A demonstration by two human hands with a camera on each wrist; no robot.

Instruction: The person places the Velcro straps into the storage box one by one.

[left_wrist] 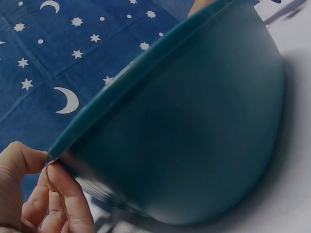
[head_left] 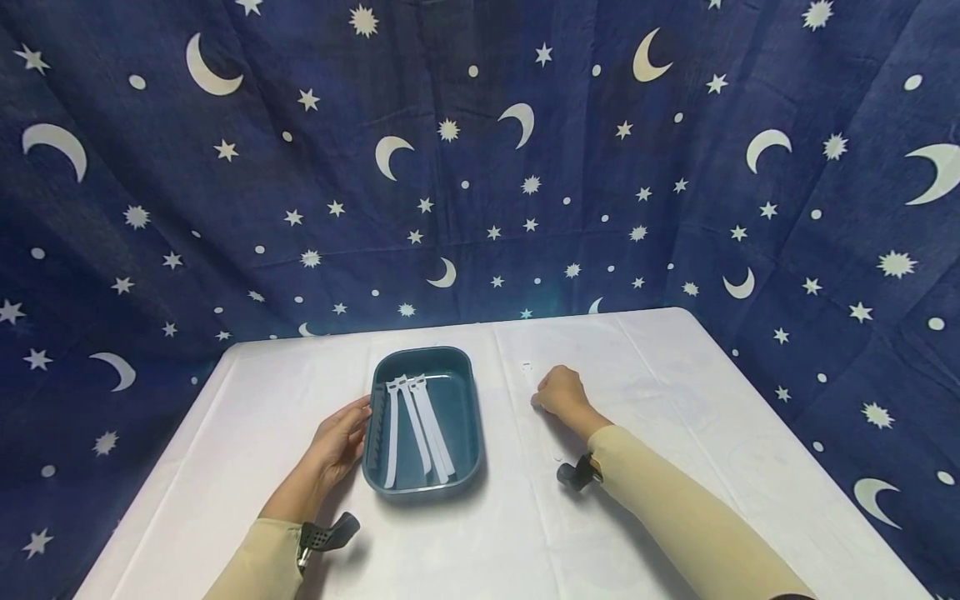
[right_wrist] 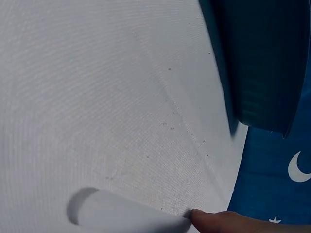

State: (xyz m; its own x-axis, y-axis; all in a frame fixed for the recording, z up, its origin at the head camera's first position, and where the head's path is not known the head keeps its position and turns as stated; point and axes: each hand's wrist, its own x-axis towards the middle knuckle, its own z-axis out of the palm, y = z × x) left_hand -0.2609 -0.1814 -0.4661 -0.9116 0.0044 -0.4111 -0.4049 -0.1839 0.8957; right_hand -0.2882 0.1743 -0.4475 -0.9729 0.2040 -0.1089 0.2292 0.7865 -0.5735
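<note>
My left hand point(head_left: 339, 437) pinches the rim of a dark teal plastic tub point(head_left: 481, 433) at its left side, thumb and fingertips on the edge in the left wrist view. Inside the tub lie several white hook-and-loop cable straps point(head_left: 393, 437), their slotted heads toward the far end. To the right of the tub, my right hand point(head_left: 564, 392) is low over the table with curled fingers, pinching another white cable strap point(right_wrist: 121, 211). Its slotted head shows just beyond the fingers, and its rounded tail reaches toward me. The strap nearly blends into the cloth.
A white cloth with fold creases covers the table point(head_left: 712, 400). Behind and beside it hangs a dark blue curtain point(head_left: 465, 208) with moons and stars. Black wrist mounts point(head_left: 330, 533) sit on both forearms, the left one near the tub's front corner.
</note>
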